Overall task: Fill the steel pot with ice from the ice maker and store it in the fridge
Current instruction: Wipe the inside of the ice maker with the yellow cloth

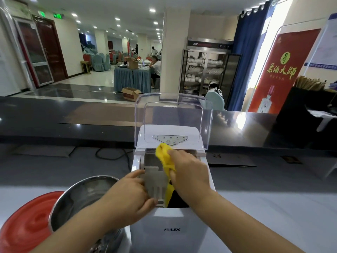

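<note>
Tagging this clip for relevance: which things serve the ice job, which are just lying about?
Job: ice maker, its raised clear lid, grey basket gripped by the left hand, steel pot, yellow cloth held in the right hand.
Lying about: red lid, red banner, cardboard box.

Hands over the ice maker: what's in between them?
Head view: a grey slotted basket, which the left hand grips, and a yellow cloth, which the right hand holds.
</note>
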The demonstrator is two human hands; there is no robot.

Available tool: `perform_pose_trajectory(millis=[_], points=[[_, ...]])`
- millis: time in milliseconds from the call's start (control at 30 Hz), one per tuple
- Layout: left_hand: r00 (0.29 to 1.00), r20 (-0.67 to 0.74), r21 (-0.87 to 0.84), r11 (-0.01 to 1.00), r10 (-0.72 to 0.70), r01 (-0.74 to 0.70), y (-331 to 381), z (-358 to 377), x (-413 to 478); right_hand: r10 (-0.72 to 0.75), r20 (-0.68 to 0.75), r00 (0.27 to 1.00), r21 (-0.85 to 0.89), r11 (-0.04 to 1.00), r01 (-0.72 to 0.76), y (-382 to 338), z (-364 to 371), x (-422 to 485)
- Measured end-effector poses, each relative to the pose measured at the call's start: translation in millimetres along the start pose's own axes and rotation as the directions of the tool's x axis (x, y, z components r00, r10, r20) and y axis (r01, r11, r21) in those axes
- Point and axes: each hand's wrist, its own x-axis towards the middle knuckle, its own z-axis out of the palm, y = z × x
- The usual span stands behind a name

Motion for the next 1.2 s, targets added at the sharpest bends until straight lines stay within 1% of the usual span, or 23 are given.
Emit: perform_pose_trajectory(millis=[33, 100, 200, 300, 400, 467, 533, 633, 700, 733, 800, 833, 933, 1000, 1067, 1133, 1200], points=[[1.000, -0.025, -0.012, 1.000, 0.001, -0.001, 0.0, 1.6, -2.1, -0.072, 0.062, 0.996, -0.023, 0.997, 0.073, -8.8, 10.4, 3.4], [0.997, -0.071, -0.054, 0.998, -0.017, 0.013, 1.2, 4.7, -3.8, -0.158, 0.184, 0.970, -0.026, 0.986, 0.166, -23.7, 26.6, 9.7], [0.992, -0.109, -0.129, 0.991, -0.056, 0.042, 3.0, 10.5, -4.0, -0.212, 0.256, 0.943, -0.022, 0.974, 0.225, -31.4, 35.0, 15.8], [0.989, -0.101, -0.192, 0.978, -0.106, 0.085, 4.6, 12.9, -5.9, -0.195, 0.403, 0.894, -0.013, 0.976, 0.219, -29.8, 36.5, 16.6], [0.985, -0.112, -0.209, 0.972, -0.131, 0.106, 5.7, 12.9, -8.2, -0.143, 0.489, 0.860, -0.029, 0.983, 0.180, -27.2, 37.4, 24.2], [0.984, -0.120, -0.212, 0.971, -0.135, 0.108, 6.7, 13.0, -8.9, -0.104, 0.560, 0.822, -0.032, 0.989, 0.147, -25.5, 36.6, 33.0], [0.983, -0.117, -0.203, 0.972, -0.144, 0.118, 7.3, 13.6, -8.7, -0.074, 0.601, 0.796, -0.034, 0.993, 0.117, -23.5, 34.6, 39.9], [0.981, -0.096, -0.224, 0.964, -0.171, 0.146, 6.3, 13.2, -6.8, -0.055, 0.604, 0.795, -0.022, 0.996, 0.085, -22.2, 35.3, 41.4], [0.975, -0.111, -0.288, 0.945, -0.192, 0.153, 3.9, 8.2, -3.9, -0.048, 0.597, 0.801, -0.019, 0.997, 0.073, -22.3, 37.2, 40.6], [0.969, -0.142, -0.311, 0.938, -0.202, 0.150, 2.0, 3.2, -1.0, -0.052, 0.588, 0.808, -0.022, 0.997, 0.080, -22.1, 38.4, 40.2], [0.937, -0.252, -0.251, 0.951, -0.242, 0.178, -5.0, -5.6, 5.8, -0.054, 0.570, 0.820, -0.021, 0.997, 0.081, -23.0, 38.4, 38.4], [0.921, -0.277, -0.201, 0.954, -0.273, 0.222, -10.1, -9.2, 9.0, -0.050, 0.564, 0.824, -0.019, 0.997, 0.073, -23.4, 37.8, 37.4], [0.930, -0.223, -0.049, 0.956, -0.293, 0.289, -23.3, -7.9, 14.2, -0.046, 0.556, 0.830, -0.041, 0.996, 0.083, -24.2, 37.7, 35.5], [0.926, -0.189, -0.018, 0.944, -0.327, 0.330, -25.5, -1.6, 14.7, -0.038, 0.541, 0.840, -0.079, 0.992, 0.096, -27.3, 39.4, 35.8], [0.906, -0.195, -0.064, 0.927, -0.375, 0.370, -24.0, 3.6, 17.3, -0.032, 0.518, 0.855, -0.140, 0.983, 0.122, -32.8, 42.1, 36.3], [0.883, -0.213, -0.163, 0.907, -0.417, 0.389, -20.5, 5.8, 21.5, -0.045, 0.501, 0.864, -0.189, 0.969, 0.160, -36.5, 43.8, 35.9], [0.859, -0.224, -0.272, 0.876, -0.460, 0.398, -21.1, 9.0, 23.9, -0.064, 0.488, 0.870, -0.190, 0.966, 0.177, -35.5, 43.2, 35.7]])
